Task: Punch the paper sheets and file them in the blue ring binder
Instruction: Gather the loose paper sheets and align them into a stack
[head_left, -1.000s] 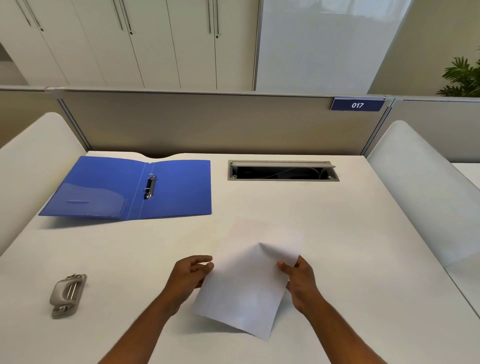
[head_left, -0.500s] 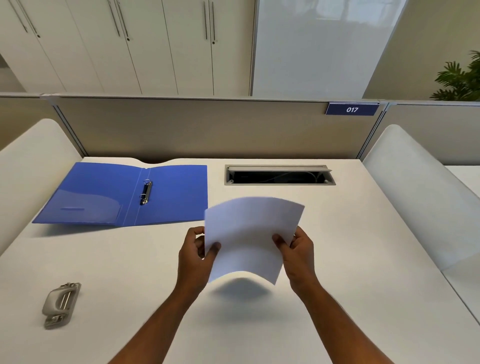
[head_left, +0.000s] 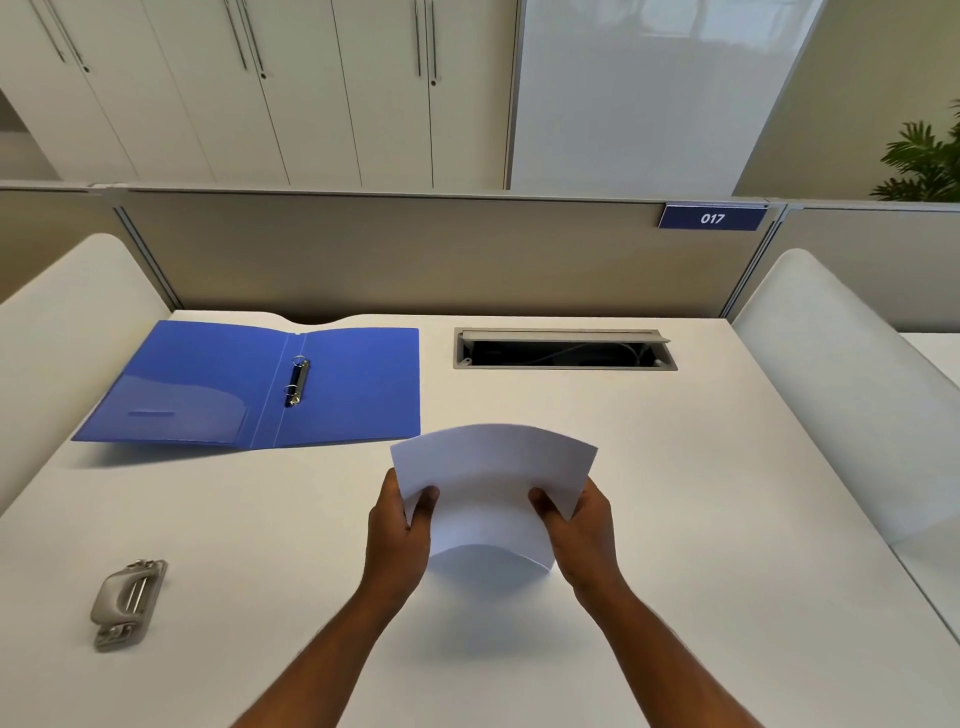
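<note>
White paper sheets (head_left: 491, 478) hang bowed above the middle of the desk, held at both side edges. My left hand (head_left: 397, 530) grips the left edge, thumb on top. My right hand (head_left: 584, 525) grips the right edge the same way. The blue ring binder (head_left: 358, 389) lies open and flat at the back left, its metal rings (head_left: 297, 380) shut along the spine. A grey hole punch (head_left: 127, 603) rests on the desk at the front left, apart from both hands.
The white desk (head_left: 727, 519) has a grey cable slot (head_left: 563, 349) with its lid up at the back centre. A beige partition with a blue "017" sign (head_left: 710, 218) closes the back. White curved side screens (head_left: 852, 384) flank the desk left and right.
The sheets were lying on the desk a second ago; both hands have lifted them off it and now hold them raised, curved, slightly farther from me.
</note>
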